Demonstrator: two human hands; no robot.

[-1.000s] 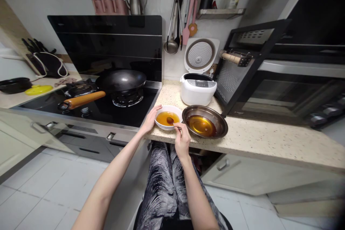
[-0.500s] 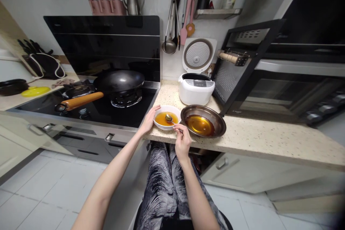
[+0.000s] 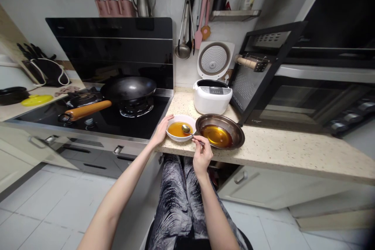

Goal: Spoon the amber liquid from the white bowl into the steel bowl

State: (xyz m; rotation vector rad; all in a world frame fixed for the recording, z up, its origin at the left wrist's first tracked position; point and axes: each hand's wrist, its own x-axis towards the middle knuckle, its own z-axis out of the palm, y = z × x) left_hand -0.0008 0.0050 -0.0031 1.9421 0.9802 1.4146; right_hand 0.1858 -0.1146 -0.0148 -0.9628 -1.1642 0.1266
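A white bowl (image 3: pixel 181 138) of amber liquid stands on the counter. My left hand (image 3: pixel 161 131) steadies it, fingers against its left rim; the thumb's grip is only partly visible. Between the pinched thumb and fingers of my right hand (image 3: pixel 202 154) is the handle of a metal spoon (image 3: pixel 186 128). Its bowl end is over or at the surface of the liquid, toward the right side; I cannot tell whether it is dipped. Close by on the right sits a dark metal basin (image 3: pixel 238 134) with a shallow pool of similar amber liquid.
Behind the bowls is a white rice cooker (image 3: pixel 212 99) with its lid up. A black wok (image 3: pixel 129 88) with a wooden handle sits on the stove (image 3: pixel 117 125) at left. A black rack (image 3: pixel 265 74) and an oven (image 3: pixel 295 103) occupy the right. Utensils hang above.
My right hand and the spoon have shifted slightly to the right across the white bowl. My left hand keeps its place at the rim. The view has moved a little.
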